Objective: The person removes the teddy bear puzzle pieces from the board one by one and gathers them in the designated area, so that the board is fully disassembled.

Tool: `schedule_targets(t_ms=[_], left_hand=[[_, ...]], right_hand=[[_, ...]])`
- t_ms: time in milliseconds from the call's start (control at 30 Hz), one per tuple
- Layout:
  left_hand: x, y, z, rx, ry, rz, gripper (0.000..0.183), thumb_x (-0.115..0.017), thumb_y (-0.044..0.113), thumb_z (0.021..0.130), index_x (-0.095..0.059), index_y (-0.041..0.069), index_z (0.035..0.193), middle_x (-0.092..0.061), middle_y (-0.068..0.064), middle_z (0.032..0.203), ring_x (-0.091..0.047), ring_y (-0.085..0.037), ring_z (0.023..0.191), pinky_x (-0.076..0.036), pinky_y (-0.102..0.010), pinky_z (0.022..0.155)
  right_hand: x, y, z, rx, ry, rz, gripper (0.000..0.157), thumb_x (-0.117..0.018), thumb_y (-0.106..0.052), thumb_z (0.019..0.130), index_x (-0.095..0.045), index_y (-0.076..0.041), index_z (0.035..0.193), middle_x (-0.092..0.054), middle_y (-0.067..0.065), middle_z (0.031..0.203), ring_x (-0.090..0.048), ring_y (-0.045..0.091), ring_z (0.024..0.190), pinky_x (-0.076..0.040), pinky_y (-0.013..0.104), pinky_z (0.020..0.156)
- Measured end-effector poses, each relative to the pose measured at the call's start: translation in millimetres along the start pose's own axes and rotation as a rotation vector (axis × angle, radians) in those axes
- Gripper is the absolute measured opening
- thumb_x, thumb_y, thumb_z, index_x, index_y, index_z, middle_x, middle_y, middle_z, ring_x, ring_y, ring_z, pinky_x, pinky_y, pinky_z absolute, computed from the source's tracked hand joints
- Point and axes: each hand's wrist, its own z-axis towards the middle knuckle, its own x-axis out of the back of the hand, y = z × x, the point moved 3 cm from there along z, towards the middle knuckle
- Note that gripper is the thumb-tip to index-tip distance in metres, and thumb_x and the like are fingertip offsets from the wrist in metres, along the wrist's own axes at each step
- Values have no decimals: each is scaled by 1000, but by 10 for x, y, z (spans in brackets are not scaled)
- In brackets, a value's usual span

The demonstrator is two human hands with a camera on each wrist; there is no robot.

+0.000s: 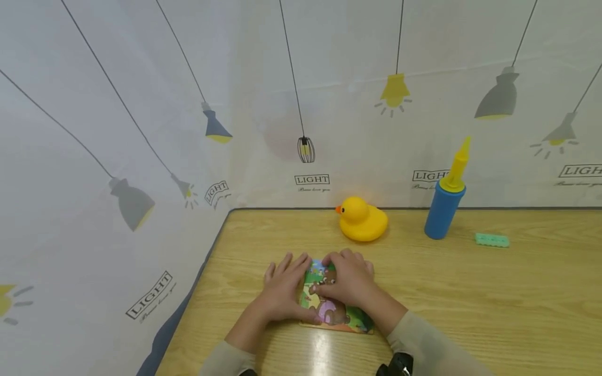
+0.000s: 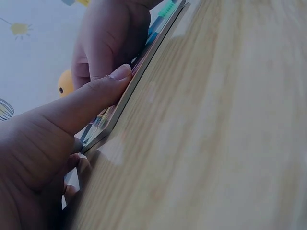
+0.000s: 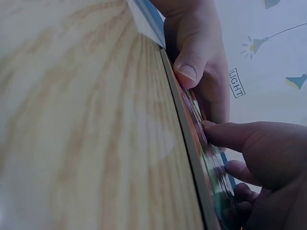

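Observation:
A thin picture board (image 1: 359, 321) with a brown bear on it, seemingly a jigsaw puzzle, lies flat on the table. My left hand (image 1: 284, 292) spans its left side, fingers extended along the left edge and thumb resting on the front part of the picture. In the left wrist view that thumb (image 2: 108, 86) touches the face near the board's edge. My right hand (image 1: 352, 279) lies over the upper right, its thumb and bent fingers touching the picture around the bear's head. The right thumb (image 3: 230, 134) stays on the surface; whether a loose piece is between the fingers is hidden.
Behind the board sits a yellow rubber duck (image 1: 362, 222). A blue hand pump (image 1: 442, 214) with a yellow nozzle stands upright to its right, beside a small green strip (image 1: 491, 240). The wooden table (image 1: 470, 292) meets a lamp-printed curtain (image 1: 263, 104) at the back and left.

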Motion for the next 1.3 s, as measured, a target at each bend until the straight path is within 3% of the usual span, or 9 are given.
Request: schedule_targets(t_ms=[667, 867, 1067, 1300], left_hand=[[26, 26, -1, 18, -15, 31, 140, -86, 84, 62, -27, 18, 171, -19, 1, 177, -5, -37, 163, 2, -73, 122], [25, 25, -4, 12, -17, 27, 140, -85, 84, 63, -26, 18, 171, -18, 1, 178, -4, -37, 163, 2, -73, 122], [31, 31, -11, 5, -16, 25, 140, -86, 83, 64, -24, 19, 172, -17, 1, 178, -3, -37, 163, 3, -73, 121], [35, 36, -24, -5, -9, 33, 137, -87, 80, 65, -25, 21, 172, -20, -2, 177, -5, -40, 163, 0, -75, 121]], right_hand=[[-19, 19, 3, 13, 63, 73, 63, -97, -55, 72, -68, -25, 119, -64, -1, 118, -53, 27, 109, -37, 55, 93], [-29, 37, -29, 28, 146, 125, 62, -102, -51, 66, -72, -25, 114, -70, -5, 119, -53, 26, 109, -35, 53, 92], [-57, 44, -77, 107, 217, 191, 60, -103, -46, 67, -81, -24, 118, -76, -10, 118, -52, 18, 101, -32, 48, 89], [-67, 25, -105, 266, 260, 114, 56, -97, -31, 74, -81, -18, 126, -74, -6, 129, -57, 18, 105, -37, 42, 82]])
